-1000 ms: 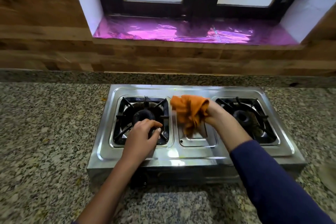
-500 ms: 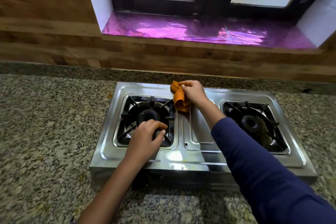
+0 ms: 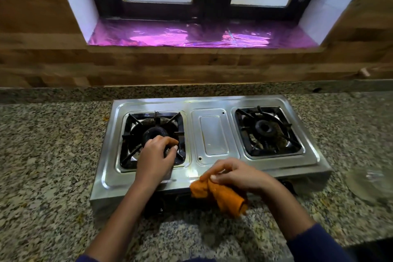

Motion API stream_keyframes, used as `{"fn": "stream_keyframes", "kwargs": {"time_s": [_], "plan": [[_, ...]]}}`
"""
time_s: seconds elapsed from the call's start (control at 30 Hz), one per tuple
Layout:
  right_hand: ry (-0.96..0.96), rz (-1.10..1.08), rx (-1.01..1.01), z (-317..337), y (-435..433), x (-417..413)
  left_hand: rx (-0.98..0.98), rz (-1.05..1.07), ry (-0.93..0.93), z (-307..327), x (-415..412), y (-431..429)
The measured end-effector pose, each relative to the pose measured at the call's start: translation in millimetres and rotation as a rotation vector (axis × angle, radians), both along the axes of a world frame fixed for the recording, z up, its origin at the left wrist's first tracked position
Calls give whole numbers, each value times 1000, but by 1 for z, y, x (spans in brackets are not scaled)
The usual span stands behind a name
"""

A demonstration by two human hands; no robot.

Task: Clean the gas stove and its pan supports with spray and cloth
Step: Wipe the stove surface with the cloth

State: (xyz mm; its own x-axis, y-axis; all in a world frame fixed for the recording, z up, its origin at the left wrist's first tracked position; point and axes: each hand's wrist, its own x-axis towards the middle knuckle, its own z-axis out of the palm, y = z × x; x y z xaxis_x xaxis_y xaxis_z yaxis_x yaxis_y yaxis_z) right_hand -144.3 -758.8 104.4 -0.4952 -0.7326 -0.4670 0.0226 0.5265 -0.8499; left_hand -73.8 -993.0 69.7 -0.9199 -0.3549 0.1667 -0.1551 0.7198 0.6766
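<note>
A steel two-burner gas stove (image 3: 213, 104) sits on the granite counter. A black pan support rings each burner, the left pan support (image 3: 136, 121) and the right pan support (image 3: 282, 134). My left hand (image 3: 156, 156) rests on the near right part of the left pan support, fingers curled on it. My right hand (image 3: 236, 173) is at the stove's front edge, closed on a bunched orange cloth (image 3: 221, 195) that hangs over the front face. No spray bottle is in sight.
The granite counter (image 3: 46, 155) spreads on both sides of the stove. A clear glass lid or dish (image 3: 370, 183) lies on the counter at the right edge. Behind are a wooden wall and a window sill (image 3: 191, 36) lined with purple foil.
My right hand has drawn the orange cloth from the stove's back middle down to its front edge. My left hand has stayed on the left pan support.
</note>
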Motion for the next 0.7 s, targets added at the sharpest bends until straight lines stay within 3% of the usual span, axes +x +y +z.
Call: {"fn": "stream_keyframes", "kwargs": {"time_s": [0.17, 0.33, 0.53, 0.7], "plan": [[-178, -361, -218, 2, -6, -42, -43, -17, 11, -4, 1, 0], [-57, -544, -206, 0, -50, -91, -66, -57, 2, -4, 3, -2], [180, -252, 124, -4, -38, -76, -38, -98, 9, -5, 5, -7], [130, -28, 168, -3, 10, 1, -51, -72, 6, -5, 2, -5]]}}
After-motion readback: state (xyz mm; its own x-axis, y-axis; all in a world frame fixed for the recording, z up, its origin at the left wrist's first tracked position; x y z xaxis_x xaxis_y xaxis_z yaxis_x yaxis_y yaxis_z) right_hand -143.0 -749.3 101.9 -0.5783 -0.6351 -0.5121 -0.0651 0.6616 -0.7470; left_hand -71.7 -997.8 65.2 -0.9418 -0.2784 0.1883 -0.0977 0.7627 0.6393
